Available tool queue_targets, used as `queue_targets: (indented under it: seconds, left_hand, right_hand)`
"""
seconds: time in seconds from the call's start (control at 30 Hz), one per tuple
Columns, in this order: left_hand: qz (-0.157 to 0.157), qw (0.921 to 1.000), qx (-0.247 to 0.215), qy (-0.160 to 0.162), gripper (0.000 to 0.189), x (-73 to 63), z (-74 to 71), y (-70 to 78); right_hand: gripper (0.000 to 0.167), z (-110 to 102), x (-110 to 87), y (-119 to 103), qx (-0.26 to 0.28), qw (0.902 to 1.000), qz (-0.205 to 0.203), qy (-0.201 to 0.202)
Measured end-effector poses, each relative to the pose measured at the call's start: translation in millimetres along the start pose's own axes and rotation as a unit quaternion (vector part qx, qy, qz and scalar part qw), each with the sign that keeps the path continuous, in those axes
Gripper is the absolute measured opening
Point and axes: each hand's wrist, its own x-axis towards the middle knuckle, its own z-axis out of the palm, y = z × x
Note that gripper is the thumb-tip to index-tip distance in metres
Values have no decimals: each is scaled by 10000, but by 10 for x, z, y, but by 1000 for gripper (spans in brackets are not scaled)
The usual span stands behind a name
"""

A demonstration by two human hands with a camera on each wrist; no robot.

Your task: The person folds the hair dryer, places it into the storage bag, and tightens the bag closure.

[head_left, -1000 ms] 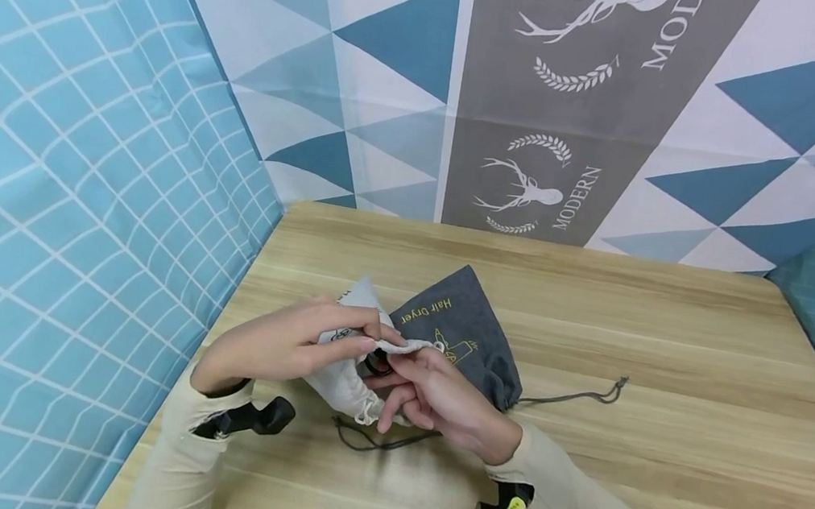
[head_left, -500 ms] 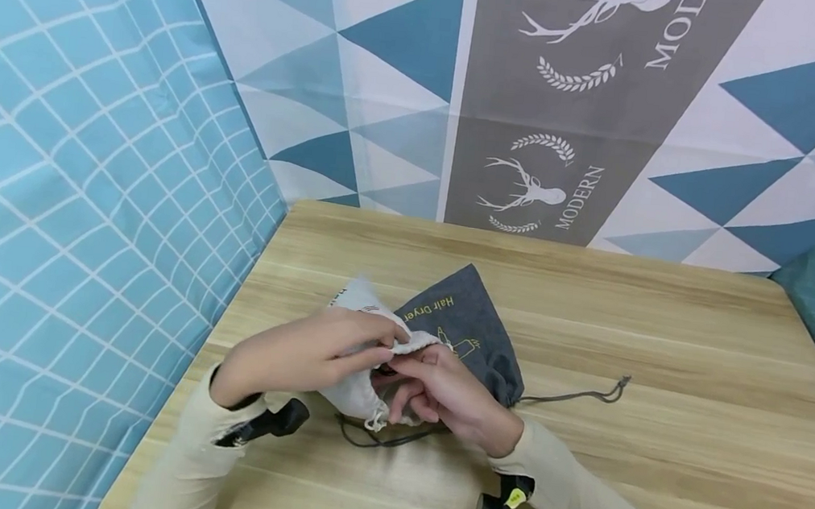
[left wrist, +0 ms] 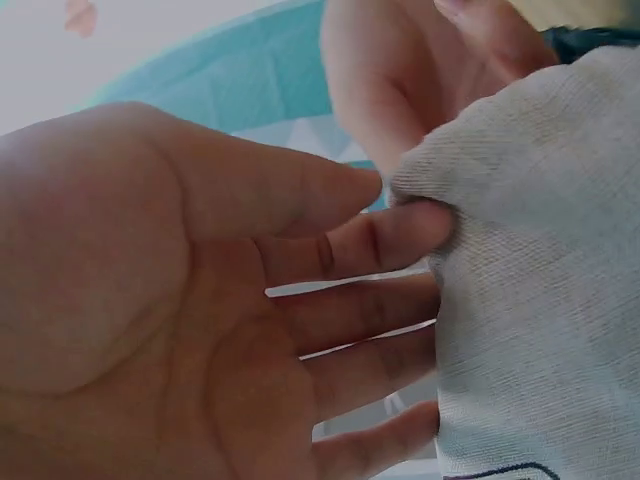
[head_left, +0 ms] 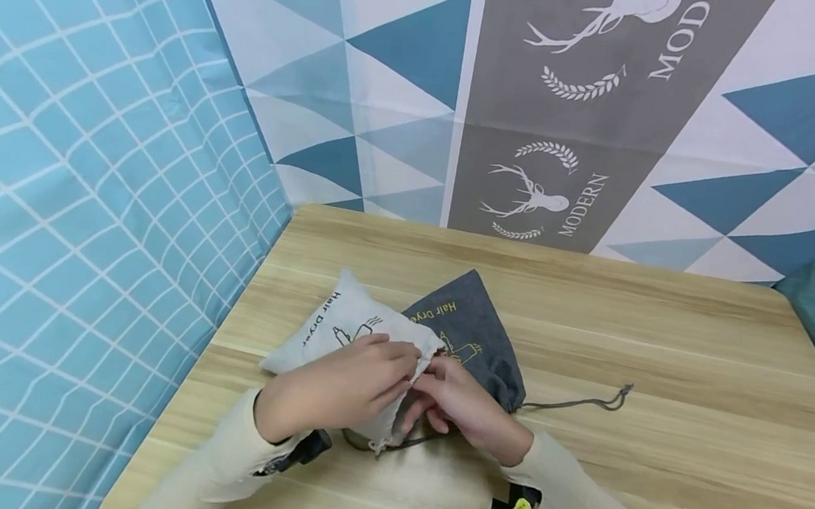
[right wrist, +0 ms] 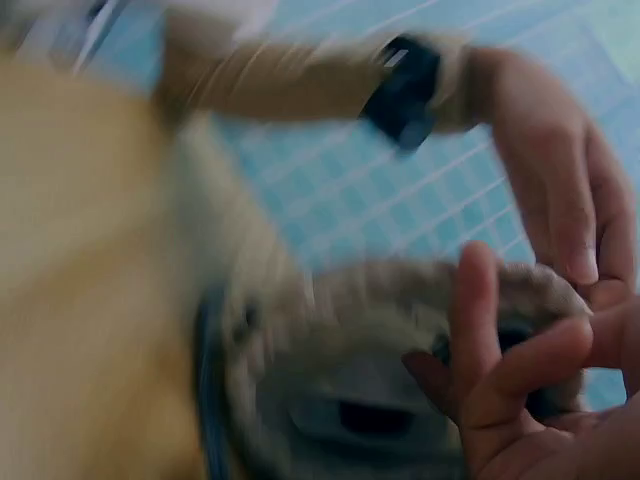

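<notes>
A light grey drawstring bag (head_left: 323,340), printed "Hair Dryer" with a dryer drawing, lies tilted at the table's left half. My left hand (head_left: 345,382) pinches its rim between thumb and index finger; the left wrist view shows the fingertips at the cloth edge (left wrist: 550,250). From the other side my right hand (head_left: 463,409) holds the rim, some fingers reaching into the mouth. The right wrist view looks into the open bag (right wrist: 330,285), where a pale object with a dark opening (right wrist: 375,418) sits, blurred and partly hidden by fingers.
Beneath and to the right lies a dark grey "Hair Dryer" drawstring bag (head_left: 485,318), its cord (head_left: 576,402) trailing right over the wooden table (head_left: 662,333). A blue checked curtain (head_left: 94,179) borders the left side; a patterned cloth (head_left: 408,85) hangs behind.
The light bag has flattened and turned so its print shows, its mouth tipped toward the right hand. My left hand has moved right and down along the rim.
</notes>
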Motion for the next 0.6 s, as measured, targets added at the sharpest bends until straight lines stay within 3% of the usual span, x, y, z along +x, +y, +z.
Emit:
queue_targets:
  seconds: [0.2,0.33,0.47,0.6]
  left_hand:
    - [-291,9977,602,-125,28,-15,162,104]
    - [-394,9944,978,-72,28,-40,249,163]
    - [-399,9913,1237,224,28,-76,296,223]
    - [-473,9902,1280,281,29,-115,302,279]
  right_hand:
    - [30,-148,-195,-29,-1263,9894,-539,465]
    - [26,-300,-285,-168,-2013,9686,-879,1161]
    - [17,-459,-306,-269,-2911,9309,-1314,1773]
    - [24,-520,-228,-297,-4241,8710,-1720,1786]
